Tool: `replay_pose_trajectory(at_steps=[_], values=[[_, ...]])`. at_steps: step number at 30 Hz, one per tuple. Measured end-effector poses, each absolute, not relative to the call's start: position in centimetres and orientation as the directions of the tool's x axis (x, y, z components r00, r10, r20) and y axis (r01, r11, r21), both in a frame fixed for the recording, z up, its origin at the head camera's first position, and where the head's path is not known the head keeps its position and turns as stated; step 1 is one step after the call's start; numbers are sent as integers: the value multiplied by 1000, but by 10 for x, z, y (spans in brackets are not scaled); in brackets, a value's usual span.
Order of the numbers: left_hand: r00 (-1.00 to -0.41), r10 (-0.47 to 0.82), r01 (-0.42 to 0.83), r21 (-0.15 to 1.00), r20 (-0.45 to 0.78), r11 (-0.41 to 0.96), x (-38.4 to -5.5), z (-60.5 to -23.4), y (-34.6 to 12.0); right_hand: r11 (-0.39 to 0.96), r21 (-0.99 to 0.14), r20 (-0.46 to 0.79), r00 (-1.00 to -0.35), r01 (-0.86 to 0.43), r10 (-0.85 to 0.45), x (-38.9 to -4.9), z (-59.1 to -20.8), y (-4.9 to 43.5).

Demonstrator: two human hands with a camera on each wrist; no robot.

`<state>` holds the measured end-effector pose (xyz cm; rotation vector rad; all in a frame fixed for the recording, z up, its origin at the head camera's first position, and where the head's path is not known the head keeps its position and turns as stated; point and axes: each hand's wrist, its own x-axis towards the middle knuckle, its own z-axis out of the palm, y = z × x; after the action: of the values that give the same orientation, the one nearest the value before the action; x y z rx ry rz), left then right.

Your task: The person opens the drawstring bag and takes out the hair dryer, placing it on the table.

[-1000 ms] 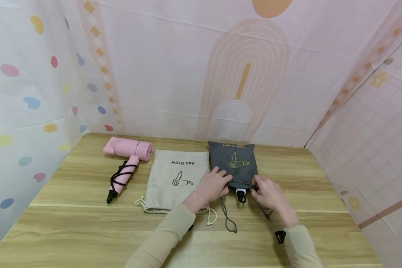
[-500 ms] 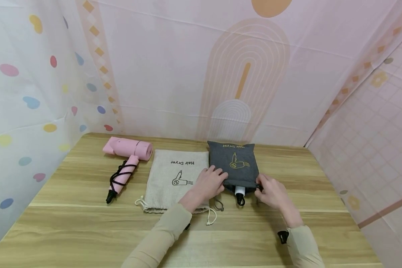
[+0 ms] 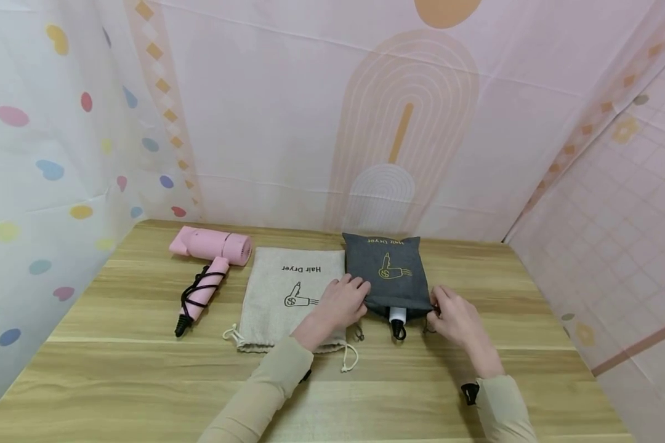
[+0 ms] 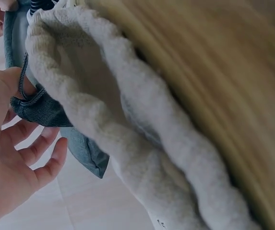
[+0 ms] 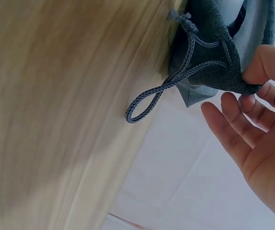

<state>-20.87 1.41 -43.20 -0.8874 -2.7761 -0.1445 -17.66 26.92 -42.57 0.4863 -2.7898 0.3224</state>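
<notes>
A dark grey drawstring bag (image 3: 390, 280), printed "Hair Dryer" with a yellow dryer drawing, lies flat with its mouth toward me. From that mouth sticks a white handle end (image 3: 398, 315) with a looped black cord; whatever else is inside the bag is hidden. My left hand (image 3: 345, 303) pinches the mouth's left corner, reaching across a beige drawstring bag (image 3: 271, 301). At the opposite corner, my right hand (image 3: 455, 315) pinches the rim between thumb and finger. A grey drawstring loop (image 5: 149, 103) hangs beside it in the right wrist view.
A pink hair dryer (image 3: 213, 246) with black cord wound round its handle lies at the left. The beige bag's gathered opening (image 4: 94, 81) gapes close to the left wrist camera. Patterned cloth (image 3: 288, 123) hangs behind the wooden table (image 3: 116, 381).
My hands have moved apart, left hand leftward and right hand rightward. The dark bag's mouth is stretched wider, and more of the white handle end shows.
</notes>
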Motion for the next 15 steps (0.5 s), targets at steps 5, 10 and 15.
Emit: replay_pose_trajectory(at_steps=[5,10,15], values=[[-800,553,576,36,232,817,-209,-433,16,924,-177,323,-907,-340,-271,-177,-425,270],[-788,556,582,27,264,813,-209,-433,15,930,-171,319,-912,-324,-259,-175,-424,272],[-771,567,597,16,288,802,-210,-434,11,940,-185,298,-927,-288,-226,-175,-424,275]])
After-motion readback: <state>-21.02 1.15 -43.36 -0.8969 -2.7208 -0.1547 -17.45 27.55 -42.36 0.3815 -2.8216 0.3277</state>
